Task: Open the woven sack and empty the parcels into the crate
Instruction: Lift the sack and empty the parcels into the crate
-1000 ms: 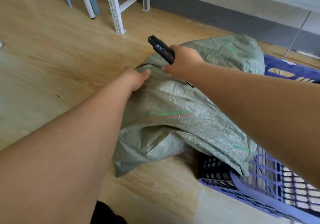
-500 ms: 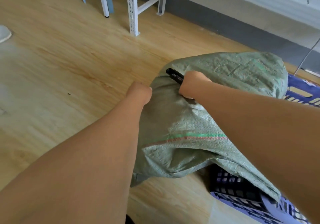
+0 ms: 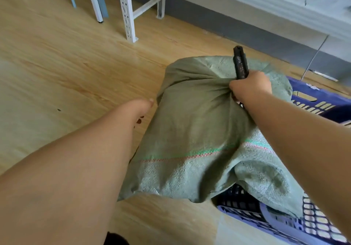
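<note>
Grey-green woven plastic sack [image 3: 199, 130] draped over near-left corner of blue lattice plastic crate [image 3: 284, 224]. Right hand [image 3: 250, 87] fisted around bunched sack cloth and black tool handle [image 3: 240, 62]. Left hand [image 3: 141, 105] beside sack; grip unclear.

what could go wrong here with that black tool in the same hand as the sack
1. The right hand grips the black tool and a bunch of the green woven sack together, so the grip on either may slip.
2. The left hand sits at the sack's edge, its fingers hidden; a slipping tool could reach it.
3. The sack only partly overhangs the blue crate, so parcels might spill onto the wooden floor.
</note>
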The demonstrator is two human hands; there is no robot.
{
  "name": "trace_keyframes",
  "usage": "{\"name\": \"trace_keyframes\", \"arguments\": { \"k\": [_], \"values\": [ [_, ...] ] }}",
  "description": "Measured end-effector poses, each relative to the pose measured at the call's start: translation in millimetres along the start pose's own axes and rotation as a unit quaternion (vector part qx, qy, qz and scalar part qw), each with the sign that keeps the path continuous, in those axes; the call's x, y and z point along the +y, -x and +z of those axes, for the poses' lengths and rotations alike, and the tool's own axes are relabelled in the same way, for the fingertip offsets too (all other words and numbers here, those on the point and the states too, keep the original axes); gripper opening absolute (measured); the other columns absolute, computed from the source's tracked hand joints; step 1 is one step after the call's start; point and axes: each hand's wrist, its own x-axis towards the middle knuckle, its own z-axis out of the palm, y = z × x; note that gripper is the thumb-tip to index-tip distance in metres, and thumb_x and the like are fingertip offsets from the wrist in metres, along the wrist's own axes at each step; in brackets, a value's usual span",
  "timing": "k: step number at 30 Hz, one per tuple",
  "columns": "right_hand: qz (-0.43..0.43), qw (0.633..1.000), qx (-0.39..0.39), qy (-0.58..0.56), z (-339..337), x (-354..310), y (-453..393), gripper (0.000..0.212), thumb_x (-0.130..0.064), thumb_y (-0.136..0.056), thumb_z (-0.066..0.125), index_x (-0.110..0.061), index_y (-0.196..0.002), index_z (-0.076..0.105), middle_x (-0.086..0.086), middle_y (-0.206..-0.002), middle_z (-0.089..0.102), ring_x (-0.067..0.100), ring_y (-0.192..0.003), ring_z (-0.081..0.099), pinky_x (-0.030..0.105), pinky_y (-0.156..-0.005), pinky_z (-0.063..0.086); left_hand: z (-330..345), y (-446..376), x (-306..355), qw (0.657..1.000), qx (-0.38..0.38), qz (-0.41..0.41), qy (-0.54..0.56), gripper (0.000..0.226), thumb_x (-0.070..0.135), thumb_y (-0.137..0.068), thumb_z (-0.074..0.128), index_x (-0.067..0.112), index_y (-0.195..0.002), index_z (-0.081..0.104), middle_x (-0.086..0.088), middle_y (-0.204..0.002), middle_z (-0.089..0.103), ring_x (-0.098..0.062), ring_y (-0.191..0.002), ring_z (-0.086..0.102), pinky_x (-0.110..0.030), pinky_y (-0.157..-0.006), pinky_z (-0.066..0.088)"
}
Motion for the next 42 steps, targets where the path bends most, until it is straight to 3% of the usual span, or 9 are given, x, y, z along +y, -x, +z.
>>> {"name": "trace_keyframes", "arguments": {
  "k": [6,11,14,23,28,32,34,37,42],
  "values": [
    [0.052,0.989,-0.005,-0.138,-19,11,-8,0.014,-0.008,-0.080,0.057,-0.016,-0.091,0.056,0.005,-0.074,0.056,0.028,-0.072,0.059,0.035,-0.058,0.052,21,-2,23,0.999,-0.027,0.007,0.045,0.057,0.049,-0.100,0.035,0.005,-0.132,0.049,-0.014,-0.113,0.055,-0.025,-0.098,0.051,-0.034,-0.090,0.044],
    [0.115,0.977,-0.010,-0.178,-35,35,-16,0.024,-0.008,-0.083,0.056,-0.017,-0.104,0.055,0.002,-0.076,0.052,0.020,-0.063,0.053,0.027,-0.047,0.044,18,1,27,1.000,0.003,-0.012,-0.004,0.046,0.038,-0.102,0.037,0.004,-0.131,0.047,-0.016,-0.124,0.052,-0.030,-0.106,0.050,-0.042,-0.094,0.042],
    [0.161,0.969,-0.007,-0.188,-50,50,-25,0.035,-0.009,-0.082,0.059,-0.015,-0.116,0.054,0.003,-0.078,0.049,0.020,-0.063,0.050,0.028,-0.046,0.042,21,7,36,0.999,-0.034,-0.024,-0.011,0.029,0.028,-0.101,0.037,0.007,-0.104,0.056,-0.014,-0.117,0.055,-0.030,-0.101,0.050,-0.048,-0.101,0.042],
    [0.257,0.942,-0.028,-0.215,-75,95,-55,0.057,-0.011,-0.064,0.064,-0.002,-0.119,0.051,0.018,-0.102,0.059,0.033,-0.086,0.061,0.042,-0.071,0.054,30,13,94,0.992,-0.020,0.015,-0.123,0.036,0.016,-0.100,0.041,0.008,-0.065,0.042,-0.010,-0.072,0.042,-0.020,-0.063,0.037,-0.027,-0.060,0.029],
    [0.230,0.963,0.022,-0.140,-92,105,-56,0.031,-0.010,-0.081,0.066,-0.008,-0.110,0.056,0.007,-0.073,0.045,0.033,-0.090,0.058,0.042,-0.090,0.053,38,10,126,0.994,-0.047,0.009,-0.102,0.037,0.038,-0.095,0.052,0.009,-0.074,0.056,-0.011,-0.082,0.057,-0.024,-0.083,0.054,-0.033,-0.076,0.042],
    [0.230,0.967,0.000,-0.111,-106,120,-56,0.021,-0.020,-0.084,0.066,-0.016,-0.102,0.057,0.004,-0.071,0.049,0.023,-0.066,0.053,0.037,-0.075,0.054,40,8,138,0.993,-0.059,-0.038,-0.095,0.034,0.030,-0.098,0.049,0.008,-0.073,0.056,-0.009,-0.077,0.058,-0.025,-0.077,0.057,-0.031,-0.071,0.048],
    [0.230,0.967,-0.015,-0.104,-113,126,-54,0.019,-0.022,-0.084,0.066,-0.016,-0.099,0.056,0.004,-0.071,0.052,0.024,-0.069,0.056,0.036,-0.075,0.055,41,17,145,0.993,-0.052,-0.049,-0.095,0.031,0.021,-0.099,0.046,0.009,-0.072,0.053,-0.007,-0.074,0.055,-0.020,-0.064,0.051,-0.026,-0.054,0.047],
    [0.231,0.969,-0.033,-0.082,-125,130,-46,0.018,-0.025,-0.086,0.064,-0.017,-0.099,0.054,0.003,-0.074,0.054,0.030,-0.084,0.062,0.042,-0.081,0.056,51,42,151,0.992,-0.062,-0.057,-0.097,0.031,0.019,-0.100,0.045,0.008,-0.072,0.053,-0.009,-0.075,0.054,-0.020,-0.064,0.049,-0.028,-0.057,0.041],
    [0.281,0.954,-0.060,-0.083,-155,136,-17,0.016,-0.022,-0.085,0.061,-0.017,-0.101,0.058,0.004,-0.074,0.058,0.028,-0.072,0.061,0.038,-0.066,0.056,74,103,161,0.992,-0.066,-0.062,-0.088,0.038,0.012,-0.100,0.044,0.008,-0.063,0.046,-0.009,-0.062,0.049,-0.018,-0.054,0.045,-0.024,-0.055,0.033]
  ]
}}
